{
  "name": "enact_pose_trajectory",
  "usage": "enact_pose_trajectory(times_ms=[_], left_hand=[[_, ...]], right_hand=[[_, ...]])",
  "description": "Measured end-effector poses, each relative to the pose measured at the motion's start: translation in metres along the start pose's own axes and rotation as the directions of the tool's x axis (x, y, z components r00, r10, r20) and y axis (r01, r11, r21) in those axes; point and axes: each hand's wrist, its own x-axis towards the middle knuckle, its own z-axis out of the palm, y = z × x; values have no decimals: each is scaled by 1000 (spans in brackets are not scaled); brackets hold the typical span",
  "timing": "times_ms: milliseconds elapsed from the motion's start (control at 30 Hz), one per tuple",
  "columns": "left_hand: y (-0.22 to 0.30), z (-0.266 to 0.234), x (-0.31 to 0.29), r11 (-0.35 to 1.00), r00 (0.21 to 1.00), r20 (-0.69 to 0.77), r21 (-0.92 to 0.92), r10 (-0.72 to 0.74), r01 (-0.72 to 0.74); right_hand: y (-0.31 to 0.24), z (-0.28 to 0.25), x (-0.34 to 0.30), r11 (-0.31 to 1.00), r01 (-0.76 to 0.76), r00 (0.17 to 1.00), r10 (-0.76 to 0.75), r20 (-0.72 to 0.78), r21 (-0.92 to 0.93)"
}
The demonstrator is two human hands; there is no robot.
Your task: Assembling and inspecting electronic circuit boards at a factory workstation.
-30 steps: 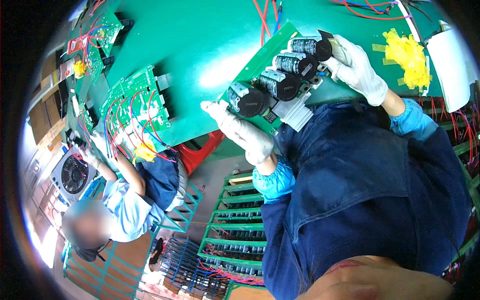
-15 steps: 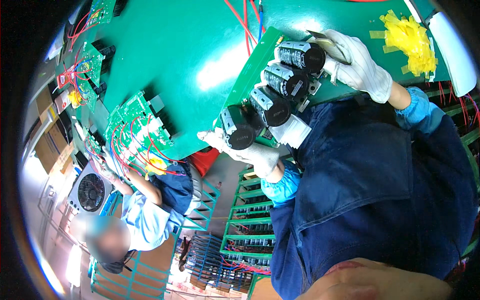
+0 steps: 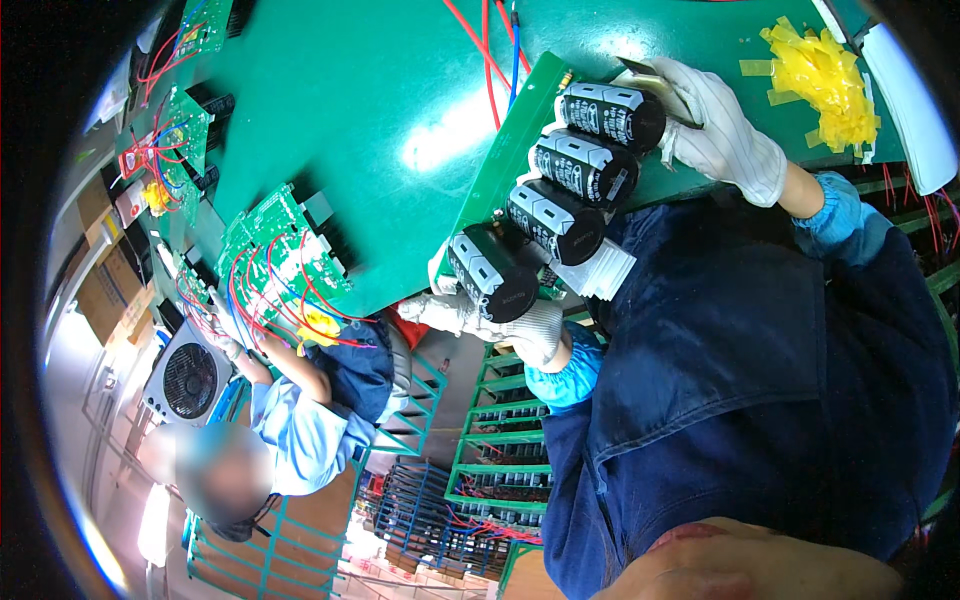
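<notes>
I hold a green circuit board (image 3: pixel 497 172) tilted on its edge over the green table (image 3: pixel 350 110). Several large black cylindrical capacitors (image 3: pixel 582 166) stand out of it in a row toward me. My left hand (image 3: pixel 490 322), in a white glove, grips the board's near lower end, under the lowest capacitor (image 3: pixel 490 276). My right hand (image 3: pixel 722 132), also in a white glove, grips the far upper end beside the top capacitor (image 3: pixel 612 114). A white finned part (image 3: pixel 600 272) sits at the board's lower side.
A co-worker in a light blue sleeve (image 3: pixel 300 430) at the left handles another green board with red wires (image 3: pixel 280 268). Yellow tape pieces (image 3: pixel 822 68) lie at the top right. Red and blue wires (image 3: pixel 490 50), a fan (image 3: pixel 190 380) and green racks of boards (image 3: pixel 500 470) are around.
The board and both hands have shifted toward the lower left of the view, the board more on edge. My left hand now sits under the lowest capacitor.
</notes>
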Motion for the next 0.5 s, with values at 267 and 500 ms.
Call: enact_pose_trajectory(times_ms=[267,500], left_hand=[[82,8,20,623,869,142,-644,-473,444],[121,17,26,919,983,122,-387,136,-79]], right_hand=[[25,1,-22,947,52,992,-11,128,-318],[5,-10,0,966,-250,958,238,158,63]])
